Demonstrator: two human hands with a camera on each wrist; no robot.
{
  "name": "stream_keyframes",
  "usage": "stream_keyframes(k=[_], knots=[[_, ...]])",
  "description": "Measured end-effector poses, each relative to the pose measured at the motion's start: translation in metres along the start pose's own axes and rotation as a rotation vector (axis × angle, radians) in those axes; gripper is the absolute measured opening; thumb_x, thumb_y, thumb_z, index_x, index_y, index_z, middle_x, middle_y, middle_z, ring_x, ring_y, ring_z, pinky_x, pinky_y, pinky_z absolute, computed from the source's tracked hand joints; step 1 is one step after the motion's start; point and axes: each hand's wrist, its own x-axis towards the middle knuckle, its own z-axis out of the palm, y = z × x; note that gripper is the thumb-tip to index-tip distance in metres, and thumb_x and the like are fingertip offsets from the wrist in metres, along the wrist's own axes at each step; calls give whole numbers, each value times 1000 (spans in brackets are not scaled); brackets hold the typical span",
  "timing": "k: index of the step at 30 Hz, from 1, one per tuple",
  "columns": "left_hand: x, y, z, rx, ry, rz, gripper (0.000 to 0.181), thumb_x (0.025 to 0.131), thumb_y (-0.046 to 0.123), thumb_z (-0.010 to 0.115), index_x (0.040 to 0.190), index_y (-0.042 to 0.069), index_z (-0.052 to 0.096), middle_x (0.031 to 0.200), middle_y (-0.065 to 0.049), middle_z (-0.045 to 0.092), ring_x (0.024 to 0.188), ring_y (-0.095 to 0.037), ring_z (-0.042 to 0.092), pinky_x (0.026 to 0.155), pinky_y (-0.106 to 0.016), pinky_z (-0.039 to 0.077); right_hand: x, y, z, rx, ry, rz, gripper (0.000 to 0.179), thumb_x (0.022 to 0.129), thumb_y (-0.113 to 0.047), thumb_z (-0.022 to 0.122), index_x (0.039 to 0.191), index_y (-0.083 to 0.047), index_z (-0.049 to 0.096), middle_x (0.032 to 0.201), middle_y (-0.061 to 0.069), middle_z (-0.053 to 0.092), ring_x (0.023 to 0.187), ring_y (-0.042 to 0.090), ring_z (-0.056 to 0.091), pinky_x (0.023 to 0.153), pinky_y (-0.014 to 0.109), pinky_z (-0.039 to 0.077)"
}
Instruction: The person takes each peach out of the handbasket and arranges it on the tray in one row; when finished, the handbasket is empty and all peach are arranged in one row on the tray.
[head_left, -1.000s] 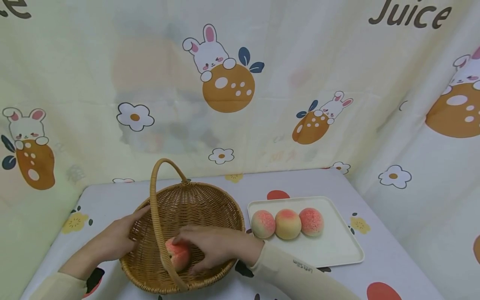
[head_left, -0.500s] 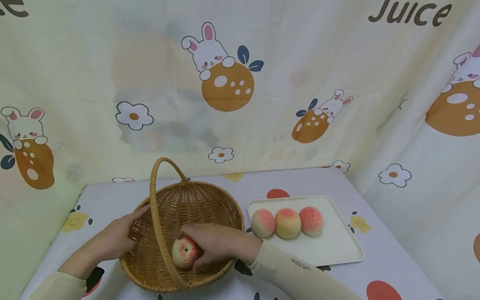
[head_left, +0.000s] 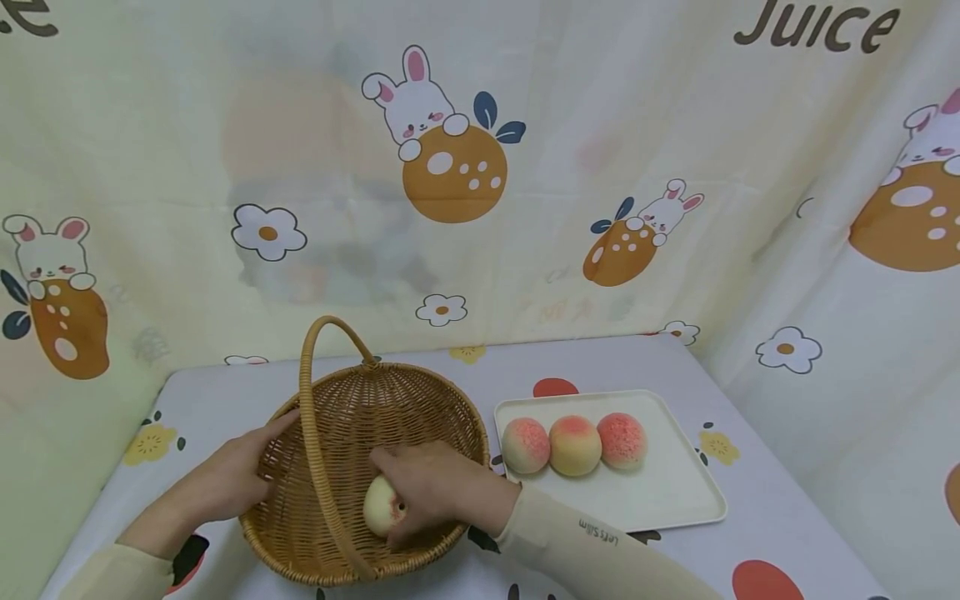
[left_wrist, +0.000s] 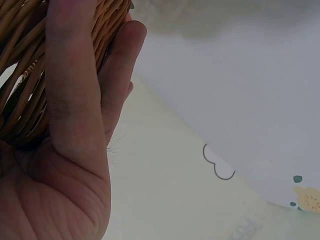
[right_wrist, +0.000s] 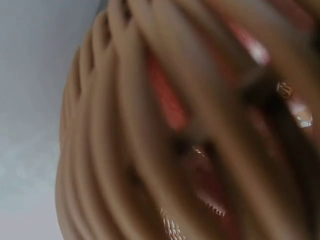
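Note:
A woven wicker basket with an arched handle stands at the left of the table. My left hand grips its left side at the rim; the left wrist view shows fingers along the woven wall. Inside the basket, at its near right, my right hand holds a pale peach with a pink blush, its stem hollow facing the palm. Part of the peach is hidden by the hand. Close-up weave fills much of the right wrist view, with pinkish red showing through its gaps.
Right of the basket lies a white rectangular tray bearing three peaches in a row at its back left. A patterned cloth covers the table. A printed curtain hangs behind and along the sides.
My right hand has drawn the peach rightward inside the basket and turned it, so its pale side now faces left. The left hand and the basket have stayed put.

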Motion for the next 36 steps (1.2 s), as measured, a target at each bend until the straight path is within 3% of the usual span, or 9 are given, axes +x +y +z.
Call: stream_keyframes(k=[2, 5, 11, 14, 19, 25, 31, 36], knots=[[0, 0, 0, 3, 1, 1, 99, 71, -14, 66, 160, 5, 27, 152, -37, 33, 130, -56, 43, 78, -47, 54, 0, 0, 1, -46, 15, 27, 73, 67, -58, 87, 118, -23, 50, 93, -9, 61, 81, 6, 59, 67, 30, 48], [0, -1, 0, 0, -1, 1, 99, 71, -14, 65, 160, 6, 27, 152, -38, 33, 129, -56, 44, 77, -47, 54, -2, -1, 1, -106, 23, 69, 72, 65, -58, 87, 118, -23, 54, 90, -9, 62, 78, 6, 59, 64, 31, 48], [1, -1, 1, -13, -1, -2, 100, 71, -14, 66, 160, 6, 27, 153, -37, 32, 128, -56, 45, 74, -43, 53, -3, -4, 1, -214, -10, 170, 87, 56, -63, 90, 125, -21, 59, 105, -4, 64, 85, 13, 63, 67, 33, 50], [1, -2, 2, -11, -2, -11, 101, 71, -14, 66, 160, 7, 26, 152, -38, 32, 128, -57, 44, 75, -44, 54, -3, -2, 0, -199, -15, 164, 91, 54, -62, 91, 129, -21, 58, 116, 0, 62, 89, 16, 63, 70, 34, 52], [1, -1, 2, -7, -7, -15, 101, 70, -15, 65, 161, 8, 27, 152, -38, 32, 130, -57, 42, 76, -45, 53, -5, 8, -7, 74, 15, 59, 83, 60, -41, 94, 131, -22, 55, 121, -3, 60, 95, 10, 60, 78, 32, 51], [1, -1, 1, -5, -6, -17, 102, 70, -12, 69, 160, 6, 27, 150, -38, 35, 124, -54, 49, 77, -48, 53, -13, 20, -22, 420, 172, -42, 99, 65, -22, 88, 151, -21, 38, 137, -5, 48, 108, 4, 55, 86, 25, 48], [2, -2, 0, -3, -11, -7, 101, 70, -12, 69, 160, 5, 26, 151, -38, 34, 125, -55, 48, 78, -47, 53, -31, 36, -35, 745, 380, -70, 84, 65, -8, 79, 140, -31, 50, 129, -8, 51, 108, 12, 58, 84, 34, 53], [3, -3, 0, -3, -12, -8, 101, 70, -13, 69, 160, 5, 26, 151, -38, 34, 124, -55, 48, 78, -48, 53, -51, 54, -40, 987, 438, -54, 80, 69, 2, 73, 140, -27, 50, 133, -2, 56, 109, 21, 60, 83, 42, 54]])
